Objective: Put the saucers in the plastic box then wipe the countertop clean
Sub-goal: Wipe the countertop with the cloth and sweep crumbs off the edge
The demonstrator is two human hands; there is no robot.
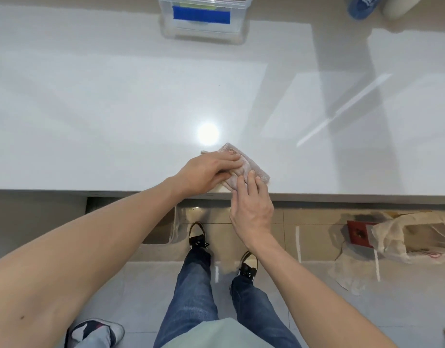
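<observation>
**Cloth's hanging half off the edge, and where are the saucers?**

So the person has both hands on a small pinkish cloth (pixel 244 169) sitting right at the near edge of the white worktop (pixel 116 109). The left hand (pixel 208 172) lies over the cloth's left side with the fingers curled onto it, so that grip looks like it's holding the cloth. The right hand (pixel 251 209) comes up from below the edge with fairly straight fingertips pressing on the cloth's near corner, so more of a flat press than a closed grip.

What could go wrong, as a guess: the cloth is bunched and folded, and its near corner sits right at the worktop lip. A pull toward the body could slide it off onto the floor. A wadded cloth also only touches a small patch, so streaks could get left on that glossy surface. The far corners beyond the cloth may be a stretch to reach.

Containers: the clear plastic box (pixel 203 18) stands well beyond the cloth, at the far edge, open on top with a blue label on its front wall. There's something pale inside, but whether those are the saucers can't be told from here. No saucers are out on the worktop.

A crumpled plastic bag (pixel 404 237) with a red thing in it lies on the floor, right of the cloth.
</observation>
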